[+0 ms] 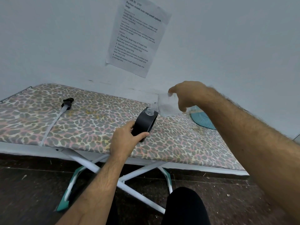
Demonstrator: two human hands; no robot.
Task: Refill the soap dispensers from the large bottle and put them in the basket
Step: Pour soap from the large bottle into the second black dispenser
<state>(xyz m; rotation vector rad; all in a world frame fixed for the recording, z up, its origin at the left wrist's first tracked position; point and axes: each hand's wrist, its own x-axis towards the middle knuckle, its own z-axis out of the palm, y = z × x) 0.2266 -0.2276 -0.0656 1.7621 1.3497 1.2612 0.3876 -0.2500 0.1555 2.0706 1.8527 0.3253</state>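
Observation:
A black soap dispenser (143, 124) with a clear open neck stands on the leopard-print board (90, 120). My left hand (125, 138) grips its base. My right hand (186, 96) holds a clear large bottle (165, 105) tipped on its side, its mouth just over the dispenser's neck. The black pump head (67, 102) with its white tube lies apart at the board's far left. A teal basket (203, 119) shows partly behind my right forearm.
The board stands on white crossed legs with teal feet over a dark floor. A printed sheet (138, 34) is taped to the white wall behind. My dark-clothed knee (185, 207) is below the board's front edge.

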